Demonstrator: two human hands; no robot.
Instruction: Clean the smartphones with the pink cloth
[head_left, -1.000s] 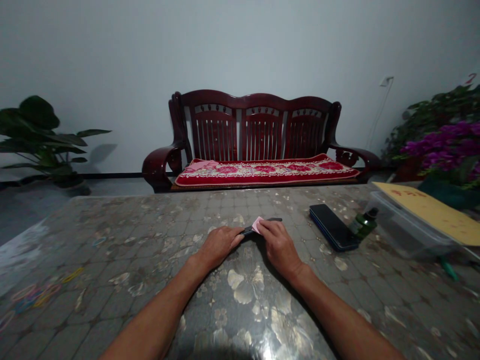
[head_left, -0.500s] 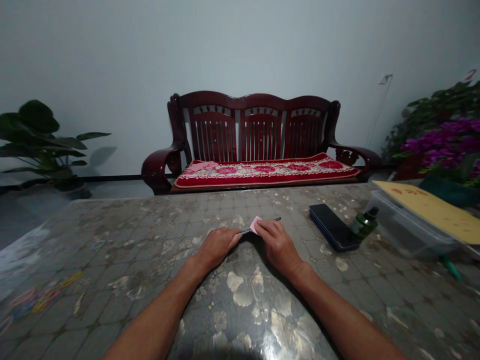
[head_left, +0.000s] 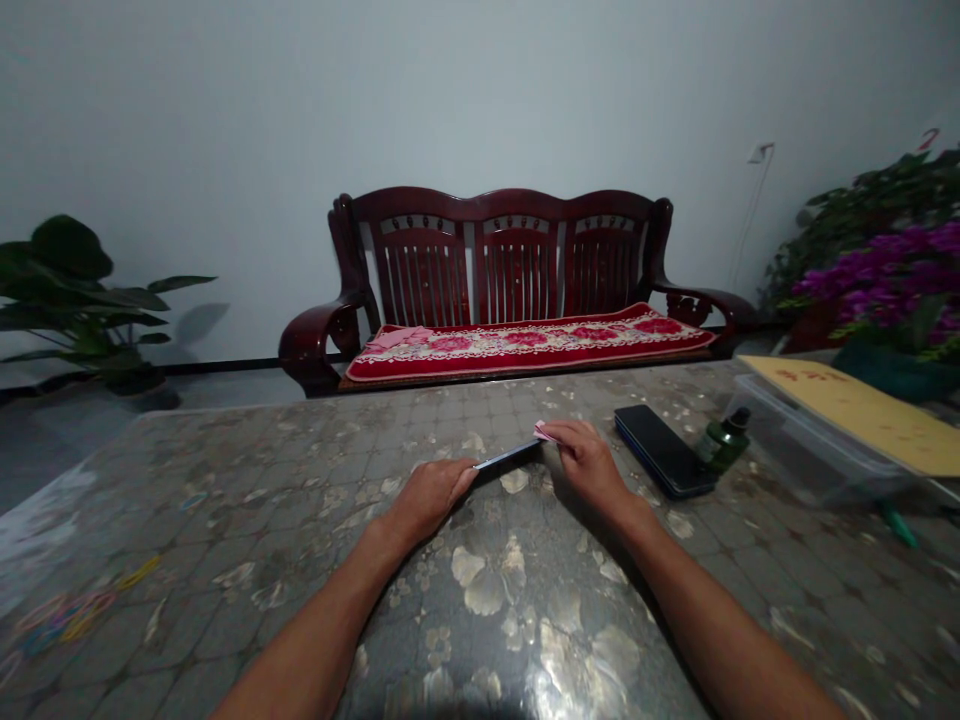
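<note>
My left hand (head_left: 436,497) is closed on the near-left end of a thin dark flat object (head_left: 511,459) with a pale upper edge. It is seen nearly edge-on, so its exact kind does not show. A small folded pink cloth (head_left: 541,430) is pinched in my right hand (head_left: 589,462), its fingers at the far-right end of the object. The cloth appears to touch that end; the fingers hide part of the contact. Both hands are low over the patterned tabletop (head_left: 480,590).
To the right lie a black phone-like slab (head_left: 664,450), a green bottle (head_left: 724,445) and a clear plastic box (head_left: 810,465) under a yellow board (head_left: 862,410). Coloured rubber bands (head_left: 71,615) are at left. A wooden bench (head_left: 517,205) stands behind the table.
My right hand has slid right along the thin dark object with the pink cloth, baring its middle. My left hand keeps its hold. The view has shifted slightly.
</note>
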